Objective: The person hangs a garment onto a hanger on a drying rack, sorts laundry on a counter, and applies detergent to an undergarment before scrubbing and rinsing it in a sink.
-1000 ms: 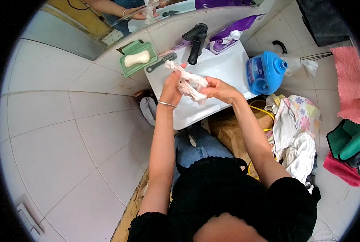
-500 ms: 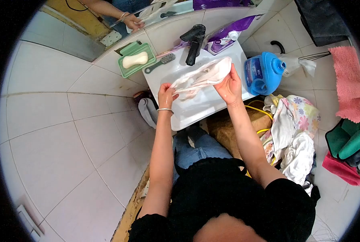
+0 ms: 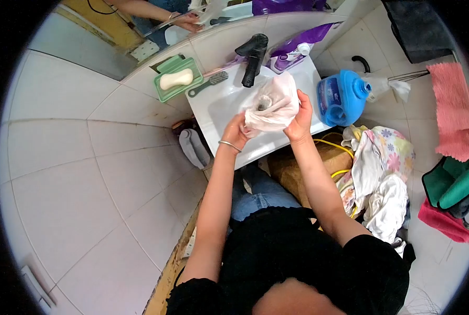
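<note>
A pale pink, wet-looking cloth (image 3: 277, 105) is held up over the white sink (image 3: 221, 107), spread between both hands with an opening in its middle. My left hand (image 3: 237, 131) grips its lower left edge, fingers closed on the fabric. On the right side, my right hand (image 3: 300, 116) holds the other edge between thumb and fingers. The black faucet (image 3: 253, 58) stands just behind the cloth. No water stream is visible.
Left of the faucet lie a grey brush (image 3: 208, 84) and a green dish with soap (image 3: 176, 79). A purple pouch (image 3: 297, 50) and a blue jug (image 3: 342, 97) stand right. Piled clothes (image 3: 384, 184) and a pink towel (image 3: 451, 110) are farther right.
The cloth went from bunched to stretched wide, and now hangs fuller and rounder. My left hand has moved right, closer to my right hand.
</note>
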`<state>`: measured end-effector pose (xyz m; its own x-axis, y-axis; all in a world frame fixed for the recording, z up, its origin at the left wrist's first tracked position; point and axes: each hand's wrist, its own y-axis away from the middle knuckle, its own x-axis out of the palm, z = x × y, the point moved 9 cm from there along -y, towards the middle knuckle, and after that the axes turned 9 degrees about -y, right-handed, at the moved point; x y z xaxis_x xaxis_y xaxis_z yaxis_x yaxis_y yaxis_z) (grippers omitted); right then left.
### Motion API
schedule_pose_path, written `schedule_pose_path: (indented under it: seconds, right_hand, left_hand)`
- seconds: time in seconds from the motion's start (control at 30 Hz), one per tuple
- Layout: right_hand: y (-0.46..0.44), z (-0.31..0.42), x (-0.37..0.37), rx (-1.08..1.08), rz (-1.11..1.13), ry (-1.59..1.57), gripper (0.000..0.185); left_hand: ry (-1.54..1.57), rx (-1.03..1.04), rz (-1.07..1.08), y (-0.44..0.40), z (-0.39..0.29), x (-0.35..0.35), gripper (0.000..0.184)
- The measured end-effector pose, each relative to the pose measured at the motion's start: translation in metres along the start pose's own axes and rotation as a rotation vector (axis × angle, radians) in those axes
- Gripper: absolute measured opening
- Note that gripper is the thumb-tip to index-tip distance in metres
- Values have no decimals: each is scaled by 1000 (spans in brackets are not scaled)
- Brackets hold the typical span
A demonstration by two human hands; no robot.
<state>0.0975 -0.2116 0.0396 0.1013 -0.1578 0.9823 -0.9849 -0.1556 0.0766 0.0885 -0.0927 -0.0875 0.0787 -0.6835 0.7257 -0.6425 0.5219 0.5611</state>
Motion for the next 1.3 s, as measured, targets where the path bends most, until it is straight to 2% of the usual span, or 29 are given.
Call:
schedule_pose_path:
  seconds: [0.07, 0.1, 0.13, 0.2, 0.23, 0.27, 0.3, 0.33, 0.37, 0.4, 0.47, 0.5, 0.63, 0.67, 0.7, 0.8, 0.87, 0.93, 1.0, 1.07, 1.13, 1.2, 1.23, 1.27, 1.3]
  right_hand:
    - [0, -11, 13, 78, 38, 42, 45]
    - [0, -13, 18, 76, 37, 43, 45]
    - [-2, -16, 21, 76, -7, 72, 46]
    - [-4, -17, 22, 77, -52, 100, 47]
    - [-5, -23, 29, 146, 37, 129, 49]
    - [-4, -31, 36, 218, 125, 154, 51]
    - [-5, -32, 34, 223, 125, 153, 51]
    - [-9, -27, 24, 179, 36, 291, 47]
    - [-10, -20, 15, 130, -58, 427, 44]
    - [-9, -17, 18, 127, -58, 428, 44]
    - [-3, -6, 22, 108, -103, 770, 37]
    - [-1, 3, 21, 103, -103, 769, 37]
    - [8, 42, 13, 124, -263, 1199, 27]
    - [12, 51, 11, 127, -346, 1355, 26]
    - [11, 51, 22, 110, -307, 1427, 24]
    - [6, 65, 42, 53, -189, 1532, 21]
    - [10, 63, 52, 45, -220, 1422, 21]
    - [12, 69, 63, -85, -261, 1297, 23]
    - [9, 76, 59, -99, -267, 1284, 23]
    - [6, 79, 45, 82, -292, 1802, 15]
    - [7, 87, 39, 49, -336, 1830, 13]
    - [4, 65, 26, 244, -118, 2035, 16]
    - [6, 55, 12, 448, -102, 1941, 16]
    - [6, 59, 13, 443, -102, 1946, 16]
    - [0, 68, 38, 210, -241, 1711, 15]
  left_hand:
    - [-376, -16, -201, 13, -1, 9, 35]
    - [-558, 61, -247, 18, -9, 11, 42]
    - [-559, 61, -245, 19, -12, 15, 42]
    - [-742, 325, -254, 27, -42, 30, 42]
    - [-724, 283, -96, 22, -39, 40, 48]
    - [-721, 283, -101, 24, -39, 43, 48]
    - [-670, 316, -24, 26, -39, 57, 49]
    - [-621, 351, 56, 26, -42, 69, 51]
    - [-652, 430, 29, 26, -50, 65, 45]
    - [-653, 429, 31, 28, -56, 68, 45]
    - [-445, 552, -10, 43, -85, 73, 34]
    - [-309, 540, -78, 45, -95, 61, 24]
    - [-396, 580, -108, 62, -134, 51, 22]
    - [-497, 567, -164, 64, -140, 48, 22]
    - [-599, 555, -218, 65, -146, 45, 22]
    - [-698, 620, -270, 71, -165, 46, 23]
    - [-759, 622, -265, 68, -169, 40, 24]
    - [-811, 629, -305, 76, -171, 45, 24]
    - [-777, 612, -298, 75, -171, 42, 25]
    - [-745, 593, -292, 75, -170, 38, 25]
    - [-545, 569, -345, 82, -172, 35, 27]
    - [-535, 558, -327, 81, -170, 25, 30]
    - [-556, 503, -337, 80, -164, 23, 32]
    - [-566, 459, -342, 76, -159, 23, 33]
    - [-557, 466, -341, 72, -157, 23, 33]
